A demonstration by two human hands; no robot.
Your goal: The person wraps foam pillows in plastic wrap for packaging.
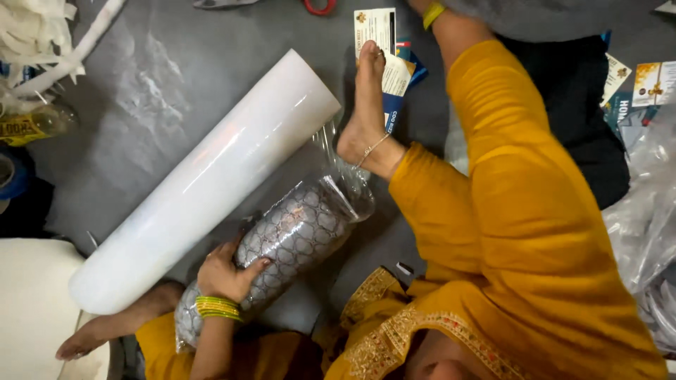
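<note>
I see my left hand [224,273] laid open, palm down, on the patterned bundle [282,243], not clenched around it. The bundle lies on the grey floor [183,63], wrapped in clear film, just beside the big white film roll [204,183]. My right hand is out of view.

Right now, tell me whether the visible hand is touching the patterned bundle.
Touching. The head view shows the hand laid flat on the patterned bundle, its fingers spread over the clear wrap with no gap. The big film roll lies alongside.
</note>
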